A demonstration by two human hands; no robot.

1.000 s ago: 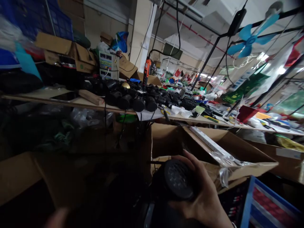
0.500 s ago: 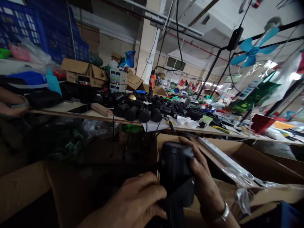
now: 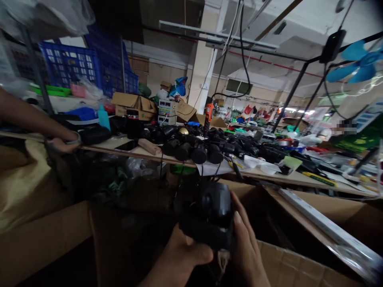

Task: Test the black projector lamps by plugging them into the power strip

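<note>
While both my hands grip a black lamp [image 3: 214,215], workbench [image 3: 119,145] stock stands beyond.
Left hand [image 3: 182,255], right hand [image 3: 245,247]: clasped round it; bench holds black lamps [image 3: 191,149], cartons [image 3: 134,104], blue crates [image 3: 86,67].

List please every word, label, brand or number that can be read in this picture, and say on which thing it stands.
No text can be read.
White device with panels on the bench: markings too small and blurred.
Cardboard boxes behind it: print too blurred.
Green sheet at the far right: yellow marks, unreadable.
Black lamp held by the left hand and right hand: no label shows.
</note>
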